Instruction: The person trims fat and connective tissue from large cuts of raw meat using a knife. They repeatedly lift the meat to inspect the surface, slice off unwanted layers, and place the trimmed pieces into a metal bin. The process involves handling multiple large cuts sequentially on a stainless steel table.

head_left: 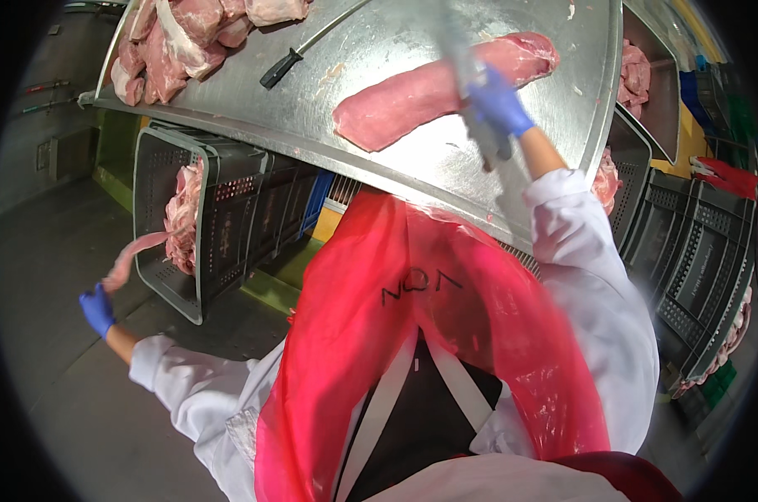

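My left hand, in a blue glove, is stretched out to the far left and closed on the end of a pale pink meat strip. The strip's other end reaches into a grey crate holding meat trimmings. Over the metal table, my blue-gloved right hand is closed on a knife, which is smeared by motion. Its blade points away from me, above a long, trimmed pork loin lying slantwise on the table. Whether the blade touches the meat, I cannot tell.
A pile of raw meat pieces sits at the table's far left. Near it lies a sharpening steel with a black handle. More containers of meat stand along the right side, beside a stack of dark crates.
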The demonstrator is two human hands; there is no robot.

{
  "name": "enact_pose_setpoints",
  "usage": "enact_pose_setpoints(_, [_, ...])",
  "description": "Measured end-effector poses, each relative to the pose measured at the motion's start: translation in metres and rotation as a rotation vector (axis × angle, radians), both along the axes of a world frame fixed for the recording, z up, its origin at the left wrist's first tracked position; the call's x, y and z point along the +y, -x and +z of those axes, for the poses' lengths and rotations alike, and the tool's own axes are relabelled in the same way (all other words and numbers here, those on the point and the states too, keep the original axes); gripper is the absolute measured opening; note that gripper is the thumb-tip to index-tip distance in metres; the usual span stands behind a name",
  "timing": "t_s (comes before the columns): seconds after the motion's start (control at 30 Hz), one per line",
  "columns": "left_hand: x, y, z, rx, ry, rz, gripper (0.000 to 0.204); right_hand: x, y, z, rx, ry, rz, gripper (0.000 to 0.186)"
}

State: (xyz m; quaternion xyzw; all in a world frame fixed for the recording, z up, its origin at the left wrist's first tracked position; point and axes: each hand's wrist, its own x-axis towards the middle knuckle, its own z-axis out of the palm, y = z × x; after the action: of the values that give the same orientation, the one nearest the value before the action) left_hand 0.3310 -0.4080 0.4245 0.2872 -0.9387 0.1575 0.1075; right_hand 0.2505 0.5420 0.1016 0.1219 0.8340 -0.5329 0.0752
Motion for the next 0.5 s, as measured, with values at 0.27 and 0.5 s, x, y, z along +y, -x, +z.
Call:
enact_pose_setpoints(0.27, [0.559, 0.213, -0.263, -0.305, -0.886, -0.983, 0.077, 0.166, 0.086, -0.064, -0.074, -0.535, -0.534, 0.054])
enact_pose_setpoints(0.5, [0.886, 0.283, -0.392, -0.926, -1.512, -0.990, 0.053, 0.130, 0.045, -0.062, -0.074, -0.430, -0.770, 0.048])
